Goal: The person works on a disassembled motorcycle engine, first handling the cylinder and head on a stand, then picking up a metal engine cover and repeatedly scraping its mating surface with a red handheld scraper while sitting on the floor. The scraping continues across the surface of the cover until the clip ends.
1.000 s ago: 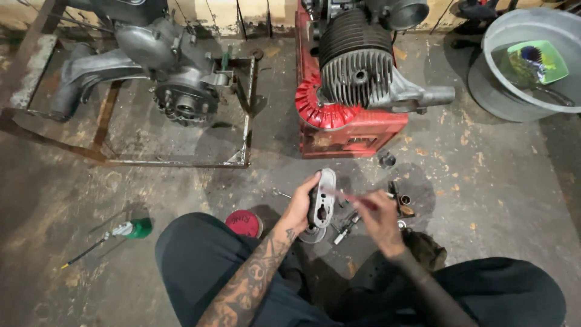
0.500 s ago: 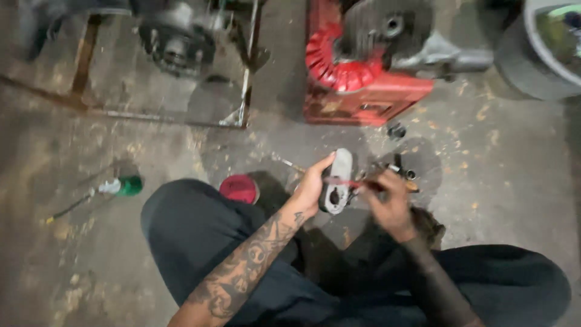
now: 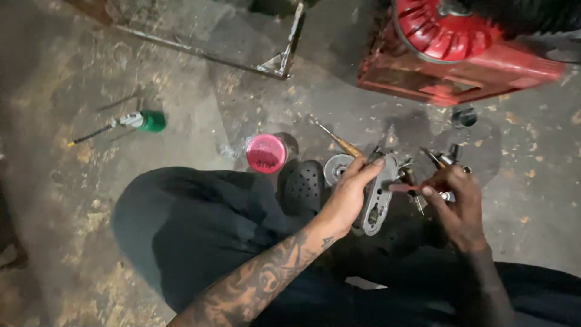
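My left hand (image 3: 350, 192) grips a flat grey metal engine cover plate (image 3: 379, 197) and holds it upright over my lap. My right hand (image 3: 455, 201) pinches a thin red-handled tool (image 3: 404, 188) whose tip points at the plate's face. Both hands hover above the concrete floor, between my knees in dark trousers. Several small metal parts (image 3: 446, 158) lie on the floor just beyond my right hand.
A red engine housing (image 3: 460, 57) stands at the top right. A pink round lid (image 3: 266, 152), a black clog (image 3: 301, 184), a grey disc (image 3: 336, 169), a wooden-handled screwdriver (image 3: 340, 143) and a green-handled tool (image 3: 136, 123) lie on the floor. A metal frame corner (image 3: 279, 60) is at the top.
The view has dipped down and closer, so the engines slid out at the top. My right hand has brought the red tool nearer to the plate, which my left hand keeps holding.
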